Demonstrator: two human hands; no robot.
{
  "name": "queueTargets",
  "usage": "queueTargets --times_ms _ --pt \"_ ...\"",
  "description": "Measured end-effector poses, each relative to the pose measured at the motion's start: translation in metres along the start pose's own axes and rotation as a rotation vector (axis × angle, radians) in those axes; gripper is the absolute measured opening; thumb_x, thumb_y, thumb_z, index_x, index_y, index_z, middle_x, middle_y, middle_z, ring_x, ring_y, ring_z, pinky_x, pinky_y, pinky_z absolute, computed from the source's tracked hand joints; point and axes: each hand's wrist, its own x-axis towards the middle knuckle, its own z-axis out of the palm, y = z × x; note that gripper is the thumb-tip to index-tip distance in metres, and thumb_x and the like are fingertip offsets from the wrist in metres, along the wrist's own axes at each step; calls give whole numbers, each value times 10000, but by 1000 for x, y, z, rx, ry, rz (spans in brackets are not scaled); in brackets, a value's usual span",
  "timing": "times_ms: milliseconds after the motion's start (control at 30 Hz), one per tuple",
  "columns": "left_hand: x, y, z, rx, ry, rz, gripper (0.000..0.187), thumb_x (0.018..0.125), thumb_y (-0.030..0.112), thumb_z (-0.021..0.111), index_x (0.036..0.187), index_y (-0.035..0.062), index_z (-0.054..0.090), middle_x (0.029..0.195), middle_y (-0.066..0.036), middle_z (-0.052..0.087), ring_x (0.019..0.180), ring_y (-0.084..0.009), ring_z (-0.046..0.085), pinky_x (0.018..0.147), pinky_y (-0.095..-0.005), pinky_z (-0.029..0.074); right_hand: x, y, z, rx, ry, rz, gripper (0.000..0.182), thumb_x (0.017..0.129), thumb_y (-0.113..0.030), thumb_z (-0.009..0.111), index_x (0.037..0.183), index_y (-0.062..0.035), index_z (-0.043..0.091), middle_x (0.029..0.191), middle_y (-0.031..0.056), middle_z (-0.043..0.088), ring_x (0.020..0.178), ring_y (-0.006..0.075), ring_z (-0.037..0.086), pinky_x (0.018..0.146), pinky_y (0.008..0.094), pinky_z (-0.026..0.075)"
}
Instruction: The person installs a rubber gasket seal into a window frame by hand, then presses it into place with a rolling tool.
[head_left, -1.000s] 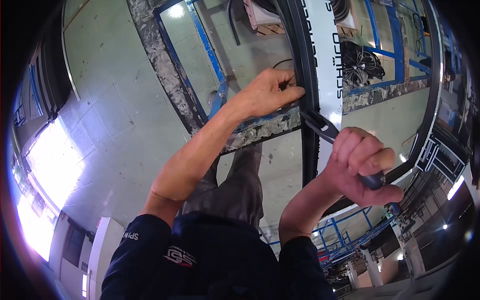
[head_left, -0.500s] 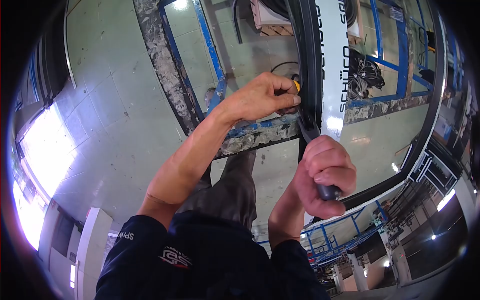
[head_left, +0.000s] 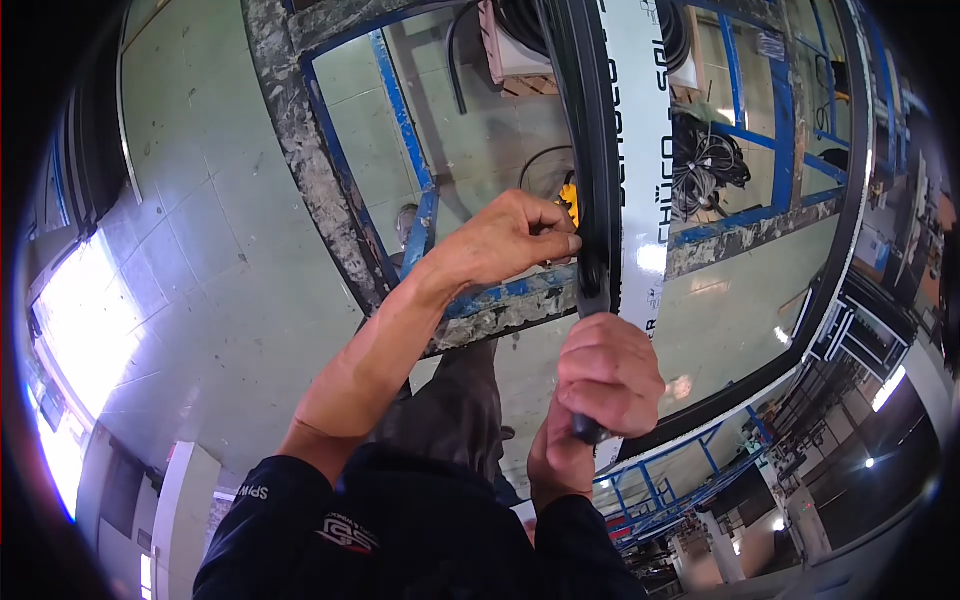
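My right hand [head_left: 610, 378] is wrapped round the dark handle of a tool [head_left: 592, 428]. The tool's shaft points up along a black profile [head_left: 598, 130] that carries a white strip [head_left: 642, 180] with black lettering. My left hand [head_left: 520, 235] is at the profile's left edge, just above the tool's end, its thumb and index finger pinched together. Whatever those fingers hold is too small to make out. A yellow object [head_left: 569, 203] shows partly behind the left fingers.
A worn blue metal stand [head_left: 410, 120] with scuffed padded rails [head_left: 330, 190] lies under the profile. Coiled black cables [head_left: 708, 165] are at the right. A box [head_left: 520, 65] sits beyond the left hand. Long black frame members curve round the right side.
My right hand and the tool have moved left and slightly down, and the tool is now more in line with the profile. My left hand has shifted down and left in view.
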Motion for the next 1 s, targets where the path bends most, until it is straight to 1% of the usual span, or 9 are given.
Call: queueTargets --times_ms 67,267,467,567,667,767,867,967,1000 --pt "0 3 0 -28 -3 -9 203 940 123 675 798 -22 661 704 11 605 675 -55 511 615 -251 422 1 3 -4 -12 -37 29 505 859 -473 750 751 -28 536 644 75 553 473 219 522 436 336 444" --pt "3 -2 1 -72 1 -48 213 935 102 666 771 -34 652 710 -7 612 702 -65 538 650 -251 439 -8 4 2 2 171 39 444 885 -399 717 743 -25 523 625 61 529 470 208 511 425 324 426" --pt "3 5 1 -203 -10 -74 184 904 82 666 781 -54 688 702 -23 636 682 -79 548 642 -256 457 -4 2 -3 33 228 82 373 906 -327 668 745 -24 523 607 55 512 464 201 500 419 321 417" --pt "4 10 0 -201 -11 -91 177 902 75 670 790 -60 695 707 -30 645 684 -81 557 647 -259 465 -4 5 0 -19 277 69 424 983 -444 542 804 -60 516 543 18 441 406 152 416 379 299 331" --pt "5 8 -1 -211 -24 -80 174 900 80 680 799 -60 701 712 -33 652 684 -82 563 649 -258 471 -6 5 -15 170 213 74 370 926 -324 641 757 -13 531 614 59 527 462 192 498 417 317 418" --pt "6 5 -3 -199 -41 -80 160 897 84 690 813 -51 710 715 -28 661 684 -80 569 657 -255 477 -8 7 -15 177 230 96 387 933 -342 646 769 -8 541 624 63 537 464 191 499 418 316 418" --pt "5 14 1 -215 2 -139 234 908 73 687 711 -37 626 681 -9 592 662 -69 516 610 -259 404 -6 7 -12 142 251 107 397 928 -356 662 775 -8 546 623 65 538 462 194 500 416 317 417" --pt "5 13 1 -188 20 -150 204 895 46 691 722 -39 621 663 -3 547 645 -68 489 582 -274 386 1 9 -12 100 185 122 396 922 -353 670 770 -9 545 614 68 537 444 191 491 397 307 401" --pt "6 12 1 -133 17 -76 204 892 40 689 719 -37 613 657 -4 529 637 -67 477 571 -278 378 2 10 -9 58 217 140 414 934 -389 640 763 -28 532 593 52 516 424 178 470 382 299 379"
